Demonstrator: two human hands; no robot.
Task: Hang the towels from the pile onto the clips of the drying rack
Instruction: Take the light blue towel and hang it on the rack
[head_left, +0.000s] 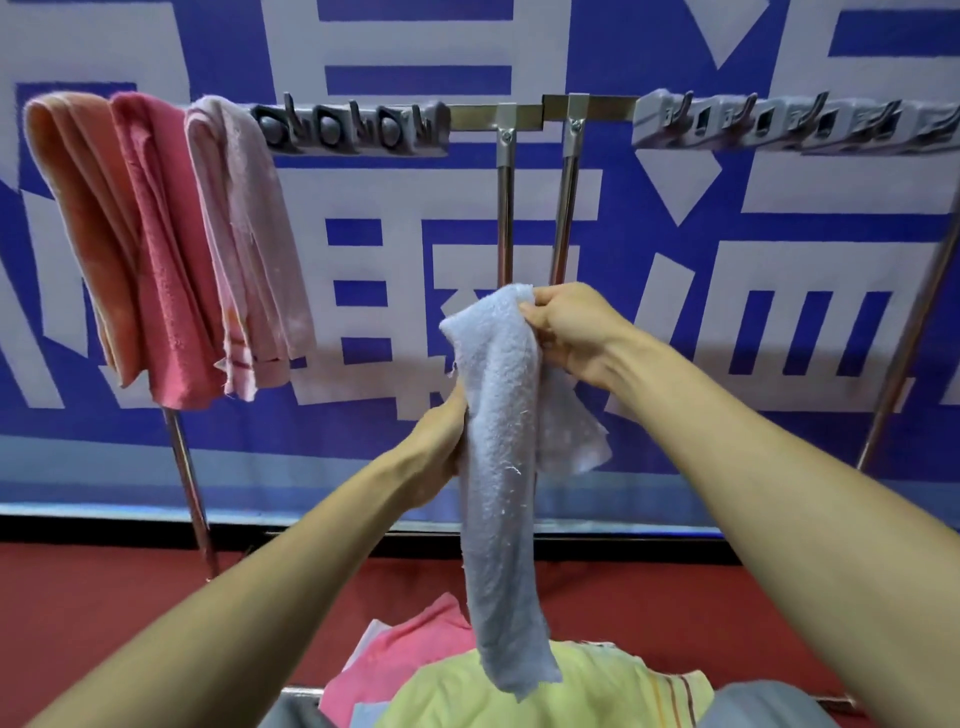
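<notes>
The right hand (571, 332) pinches the top end of a light blue towel (498, 467), thumb and fingers closed on the bunched corner. That is the highest part of the cloth. Lower and to the left, the left hand (441, 447) grips the same towel about a third of the way down. Its fingers curl round the left edge, and the fingertips are hidden behind the fabric. Between the two hands the towel runs as a narrow folded band, and a loose flap spreads out to the right under the right wrist. Below the left hand the rest hangs straight down, and its ragged bottom end dangles over the pile (519, 691) at the lower edge of the view. Whether it touches the pile cannot be told.

The pile shows a yellow-green towel (597, 686) on top and a pink one (395, 654) at its left.

Behind the hands stands the drying rack (506, 208), with its two upright poles just past the towel's top. Its top bar carries a grey clip strip on the left (353, 130) and another on the right (779, 122). At the left end of the left strip hang three towels side by side — orange (78, 218), deep pink (161, 249) and pale pink (244, 234) — each touching the next. The held towel is well below both strips.

A blue and white banner (727, 260) fills the wall behind, above a red floor (104, 597).
</notes>
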